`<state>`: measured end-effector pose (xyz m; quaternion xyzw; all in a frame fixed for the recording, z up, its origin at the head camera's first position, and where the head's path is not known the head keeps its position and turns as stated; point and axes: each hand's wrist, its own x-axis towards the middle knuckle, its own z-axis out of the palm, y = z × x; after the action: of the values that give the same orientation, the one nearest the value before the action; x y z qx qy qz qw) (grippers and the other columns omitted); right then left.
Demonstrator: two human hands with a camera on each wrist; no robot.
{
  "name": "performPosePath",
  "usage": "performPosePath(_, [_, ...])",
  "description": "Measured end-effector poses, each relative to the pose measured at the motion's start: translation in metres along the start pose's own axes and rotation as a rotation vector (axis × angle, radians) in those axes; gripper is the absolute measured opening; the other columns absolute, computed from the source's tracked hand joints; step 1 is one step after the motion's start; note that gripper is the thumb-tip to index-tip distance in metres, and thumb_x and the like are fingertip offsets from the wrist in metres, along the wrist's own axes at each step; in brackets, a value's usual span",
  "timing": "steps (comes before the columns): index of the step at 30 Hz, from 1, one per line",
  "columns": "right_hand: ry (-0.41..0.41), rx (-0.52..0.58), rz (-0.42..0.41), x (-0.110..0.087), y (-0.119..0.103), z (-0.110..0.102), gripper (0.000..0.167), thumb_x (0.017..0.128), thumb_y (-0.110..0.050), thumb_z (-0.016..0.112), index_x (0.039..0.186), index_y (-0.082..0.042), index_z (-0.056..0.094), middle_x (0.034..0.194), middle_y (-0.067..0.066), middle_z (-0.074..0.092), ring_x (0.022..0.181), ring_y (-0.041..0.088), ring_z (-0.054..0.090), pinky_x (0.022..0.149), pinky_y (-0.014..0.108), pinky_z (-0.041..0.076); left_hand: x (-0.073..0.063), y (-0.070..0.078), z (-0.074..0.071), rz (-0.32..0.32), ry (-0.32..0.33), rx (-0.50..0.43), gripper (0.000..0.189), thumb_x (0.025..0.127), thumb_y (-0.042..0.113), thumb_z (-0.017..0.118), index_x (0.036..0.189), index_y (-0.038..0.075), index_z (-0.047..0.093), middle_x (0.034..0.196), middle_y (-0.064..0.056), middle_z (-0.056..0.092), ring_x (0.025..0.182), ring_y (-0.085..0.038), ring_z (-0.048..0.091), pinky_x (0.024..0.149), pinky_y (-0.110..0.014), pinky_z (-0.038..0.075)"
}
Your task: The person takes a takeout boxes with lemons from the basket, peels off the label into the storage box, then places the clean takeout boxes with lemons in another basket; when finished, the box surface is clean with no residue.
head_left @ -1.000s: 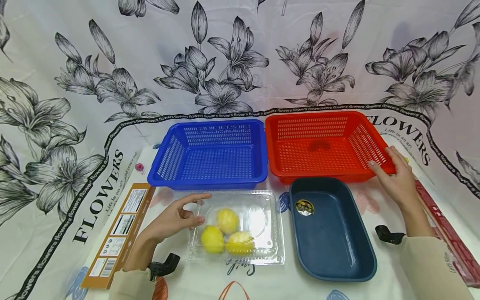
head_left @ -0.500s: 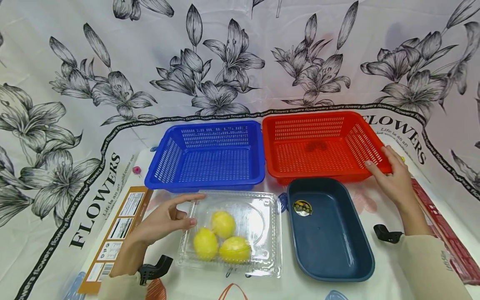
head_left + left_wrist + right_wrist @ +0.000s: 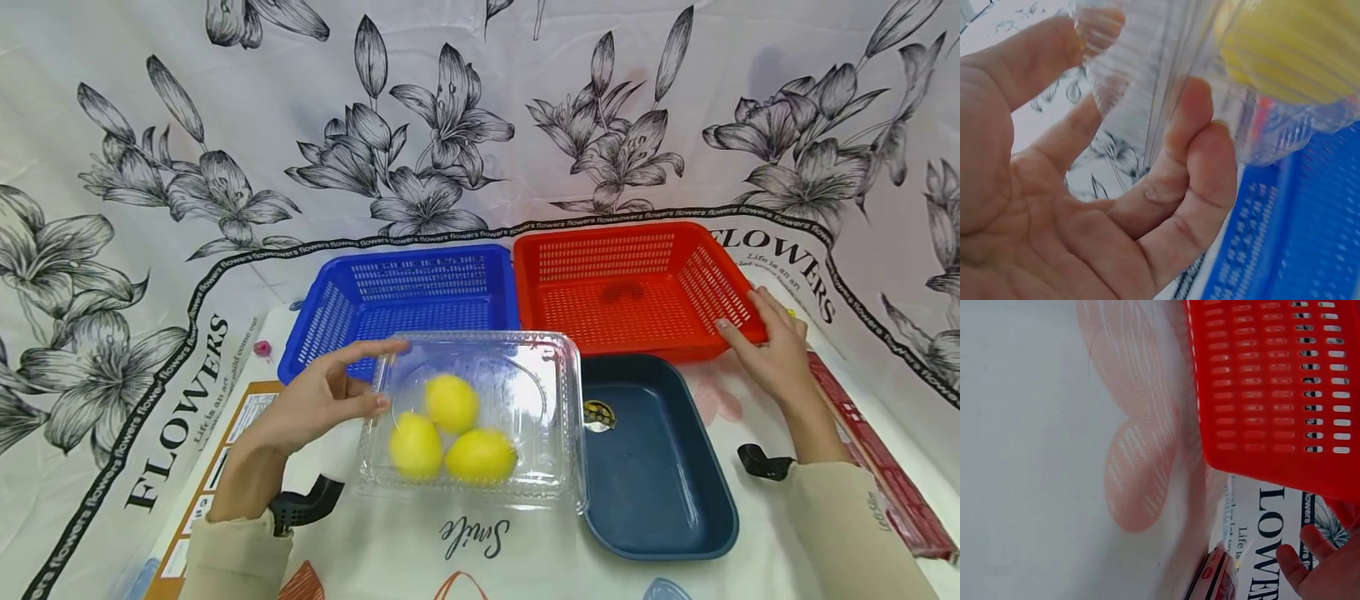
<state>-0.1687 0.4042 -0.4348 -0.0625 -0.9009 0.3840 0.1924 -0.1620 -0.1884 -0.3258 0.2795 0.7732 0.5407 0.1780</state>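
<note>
My left hand [image 3: 296, 412] pinches the left edge of a clear plastic clamshell box [image 3: 546, 442] between thumb and fingers. Three yellow lemons [image 3: 452, 403] lie inside it. The box is off the cloth, tilted, and overlaps the front of the blue basket [image 3: 420, 321] and the left rim of the dark blue tray [image 3: 663, 475]. In the left wrist view, curled fingers [image 3: 1207, 162] press the ridged plastic beside a lemon [image 3: 1291, 50]. My right hand [image 3: 780, 354] holds the right rim of the red basket [image 3: 611, 321], thumb over the rim, other fingers outside it.
A brown and white printed carton [image 3: 197, 508] lies at the left, partly behind my forearm. On the right is a long red package [image 3: 862, 442], beside my right sleeve. A flower-printed cloth [image 3: 480, 554] covers the table and rises behind the baskets.
The left hand has lifted the clamshell box with the lemons off the cloth, first drawing it slightly nearer. The right hand has stayed on the red basket's rim. The view has shifted slightly.
</note>
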Motion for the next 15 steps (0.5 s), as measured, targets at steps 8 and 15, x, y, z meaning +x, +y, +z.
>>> performPosePath(8, [0.023,-0.001,-0.023,0.000,0.001,0.000,0.073,0.099,-0.032,0.061,0.158,0.000,0.032,0.169,0.016,0.024,0.133,0.049,0.027,0.098,0.067,0.024,0.055,0.023,0.004,-0.061,0.091,0.051,0.063,0.096,0.013,0.070,0.153,0.024,0.047,0.157,-0.003,0.044,0.083,-0.023,0.075,0.091,-0.034,0.058])
performPosePath(15, [0.015,0.031,-0.015,0.000,-0.001,0.002,0.074,0.100,-0.034,0.061,0.158,-0.001,0.031,0.168,0.017,0.025,0.143,0.054,0.023,0.108,0.074,0.020,0.106,0.029,0.019,-0.083,0.120,0.018,0.063,0.095,0.019,0.073,0.151,0.032,0.049,0.150,-0.001,0.043,0.071,-0.022,0.070,0.076,-0.037,0.061])
